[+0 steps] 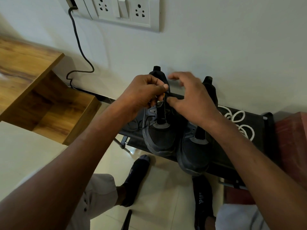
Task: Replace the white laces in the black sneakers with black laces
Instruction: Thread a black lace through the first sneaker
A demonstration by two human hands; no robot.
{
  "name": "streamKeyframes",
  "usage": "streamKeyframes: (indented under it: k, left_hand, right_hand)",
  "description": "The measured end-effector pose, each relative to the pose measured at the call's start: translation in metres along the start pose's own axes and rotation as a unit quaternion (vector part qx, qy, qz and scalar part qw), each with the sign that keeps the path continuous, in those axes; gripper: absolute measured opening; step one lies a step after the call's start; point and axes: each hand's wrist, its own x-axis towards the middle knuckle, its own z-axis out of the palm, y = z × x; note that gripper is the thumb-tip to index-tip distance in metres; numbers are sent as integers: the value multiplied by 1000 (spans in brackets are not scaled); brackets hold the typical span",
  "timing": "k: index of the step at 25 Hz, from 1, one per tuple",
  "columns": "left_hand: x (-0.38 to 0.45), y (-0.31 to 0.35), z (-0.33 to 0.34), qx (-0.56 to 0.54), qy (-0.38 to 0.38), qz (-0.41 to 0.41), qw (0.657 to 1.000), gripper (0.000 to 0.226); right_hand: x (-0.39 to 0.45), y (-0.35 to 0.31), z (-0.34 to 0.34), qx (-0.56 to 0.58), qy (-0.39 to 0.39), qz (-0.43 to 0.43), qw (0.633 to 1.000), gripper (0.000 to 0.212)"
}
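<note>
Black mesh covers 2 sneakers that stand side by side on a low dark rack [259,123] against the wall, toes pointing toward the person. The left sneaker [159,136] has no lace through its lower eyelets, and its tongue stands bare. The right sneaker [194,155] sits just beside it, touching or nearly so, with its toe over the front edge of the rack.

The left hand [142,95] is above the upper eyelets of the left sneaker, with its fingers [164,87] curled and pinching a thin black lace [141,125]. That lace trails down in loose loops on the rack, just left of the left sneaker. The right hand [191,100] is on the other side of the same sneaker's tongue. Its thumb tip meets the lace near the left hand's pinch, while its other fingers are spread and lifted; whether it truly grips the lace cannot be told.

White laces [239,120] lie coiled on the rack, to the right of the right sneaker and apart from it.

Left of the rack stands a wooden shelf unit [41,90]. Above the rack, a white socket panel [126,12] is on the wall, and a dark cable [78,42] hangs from it. In front of the rack, 2 feet in dark socks [136,180] rest on the pale tiled floor.
</note>
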Motion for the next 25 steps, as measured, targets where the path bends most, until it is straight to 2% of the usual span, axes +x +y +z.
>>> streamKeyframes:
  k: [2, 4, 7, 10, 13, 16, 17, 18, 20, 21, 22, 25]
  left_hand:
    - [0, 0, -1, -1, 0, 5, 1000, 23]
    - [2, -3, -4, 3, 8, -5, 1000, 19]
    - [4, -8, -5, 21, 19, -31, 999, 12]
    - [3, -8, -4, 57, 1, -33, 998, 9]
    - [1, -7, -4, 79, 0, -21, 997, 9]
    - [3, -9, -4, 73, -10, -24, 997, 12]
    - [2, -11, -4, 109, -8, -15, 994, 10]
    - [3, -13, -4, 195, 0, 12, 981, 11]
    - [1, -18, -6, 424, -2, 77, 902, 29]
    - [-1, -20, -7, 490, -24, 90, 867, 40]
    - [-2, -22, -8, 517, -54, 89, 849, 45]
    - [-2, -21, -11, 529, -85, 80, 840, 44]
  right_hand:
    - [4, -1, 4, 150, -19, 40, 988, 26]
    - [6, 6, 4, 139, 14, 79, 987, 6]
    - [5, 14, 3, 44, 24, 95, 994, 7]
    - [5, 7, 6, 134, -54, 83, 986, 29]
    - [3, 0, 9, 177, -83, 72, 978, 18]
    - [3, 4, 10, 87, -67, 74, 991, 7]
    - [2, 6, 11, 37, -66, 71, 995, 7]
    - [2, 8, 14, -12, -67, 66, 995, 8]
    - [1, 8, 18, -60, -74, 58, 994, 8]
    - [1, 8, 21, -60, -76, 50, 994, 8]
    - [0, 8, 24, -56, -75, 40, 995, 9]
    - [-2, 4, 30, -68, -58, 20, 996, 12]
